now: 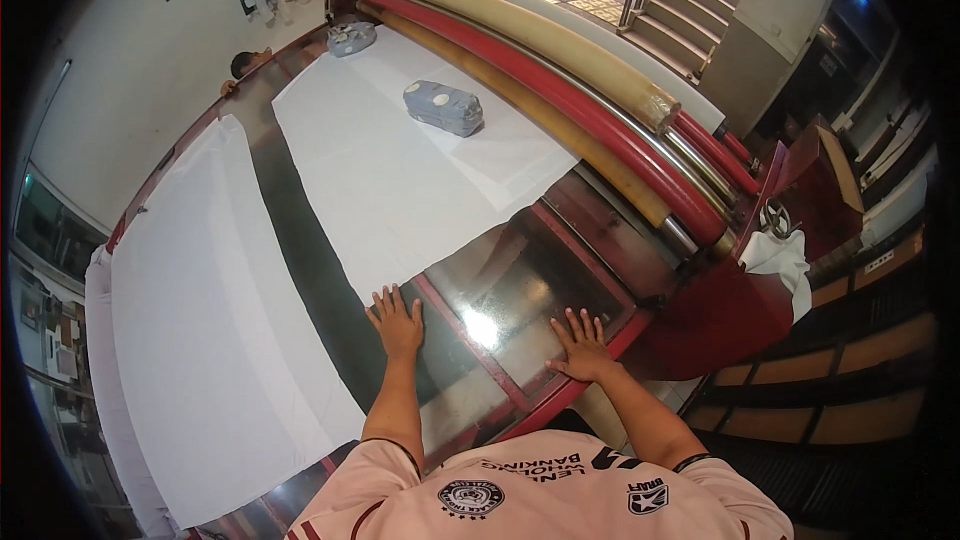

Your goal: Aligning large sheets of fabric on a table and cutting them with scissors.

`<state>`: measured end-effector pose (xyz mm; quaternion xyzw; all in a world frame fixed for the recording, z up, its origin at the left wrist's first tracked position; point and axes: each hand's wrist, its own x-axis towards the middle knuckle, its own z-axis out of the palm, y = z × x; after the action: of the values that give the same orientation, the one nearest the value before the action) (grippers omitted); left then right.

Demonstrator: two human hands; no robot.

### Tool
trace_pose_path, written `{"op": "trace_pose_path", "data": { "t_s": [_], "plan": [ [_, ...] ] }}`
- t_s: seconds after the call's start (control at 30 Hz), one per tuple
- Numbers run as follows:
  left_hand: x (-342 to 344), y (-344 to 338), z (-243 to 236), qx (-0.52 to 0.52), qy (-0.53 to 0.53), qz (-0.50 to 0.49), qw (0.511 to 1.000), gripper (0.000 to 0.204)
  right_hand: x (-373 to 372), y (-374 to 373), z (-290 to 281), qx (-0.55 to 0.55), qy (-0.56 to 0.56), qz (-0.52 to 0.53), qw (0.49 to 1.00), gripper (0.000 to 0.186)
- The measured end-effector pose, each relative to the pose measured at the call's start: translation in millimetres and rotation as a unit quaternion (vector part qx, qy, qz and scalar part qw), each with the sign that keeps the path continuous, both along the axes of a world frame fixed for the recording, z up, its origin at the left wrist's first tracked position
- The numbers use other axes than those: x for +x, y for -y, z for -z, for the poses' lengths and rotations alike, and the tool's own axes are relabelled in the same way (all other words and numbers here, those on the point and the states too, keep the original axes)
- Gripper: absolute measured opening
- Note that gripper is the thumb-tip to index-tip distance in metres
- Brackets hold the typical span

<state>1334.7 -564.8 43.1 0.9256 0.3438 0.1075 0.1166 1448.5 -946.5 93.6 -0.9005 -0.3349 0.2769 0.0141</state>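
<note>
My left hand [398, 322] rests with spread fingers at the near corner of a white cloth sheet [400, 195], its fingertips at the cloth's edge. Flat on the bare metal-framed top of a long red machine table [525, 260] lies my right hand [585, 344], fingers apart, holding nothing. A grey-blue wrapped block with pale spots [442, 108] sits on the sheet, and a similar wrapped bundle [351, 38] is at its far corner. To the left, across a dark strip [290, 215], a second white cloth sheet [205, 310] is spread out.
Along the right side run several long rollers, among them a red roller [560, 90] and a cream roll [540, 35]. A small handwheel [774, 218] and a bunched white cloth [780, 265] are at their near end. Another person's hand [229, 87] touches the table's far left edge.
</note>
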Motion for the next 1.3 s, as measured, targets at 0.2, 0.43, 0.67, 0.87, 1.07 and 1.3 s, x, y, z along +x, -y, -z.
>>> {"op": "trace_pose_path", "data": {
  "t_s": [0.2, 0.43, 0.67, 0.87, 1.07, 1.3],
  "plan": [
    [0, -2, 0, 0.011, -0.007, 0.007, 1.0, 0.065, -1, -1, 2, 0.002, 0.006, 0.002, 1.0, 0.097],
    [1, 0, -3, 0.008, 0.001, 0.002, 1.0, 0.063, 0, 1, 5, -0.002, 0.006, 0.002, 1.0, 0.098],
    [1, 1, -6, -0.01, -0.021, -0.004, 1.0, 0.062, 0, 1, 4, -0.003, -0.001, -0.001, 1.0, 0.098],
    [2, -2, -3, -0.009, -0.017, -0.004, 1.0, 0.062, 1, 0, 9, -0.002, 0.003, -0.01, 1.0, 0.1],
    [2, -1, -6, -0.015, -0.022, -0.007, 1.0, 0.062, 1, -1, 10, -0.006, 0.004, -0.013, 1.0, 0.1],
    [3, 0, -8, -0.013, -0.027, -0.007, 1.0, 0.061, 3, 1, 14, -0.014, 0.0, -0.011, 1.0, 0.099]
  ]
}}
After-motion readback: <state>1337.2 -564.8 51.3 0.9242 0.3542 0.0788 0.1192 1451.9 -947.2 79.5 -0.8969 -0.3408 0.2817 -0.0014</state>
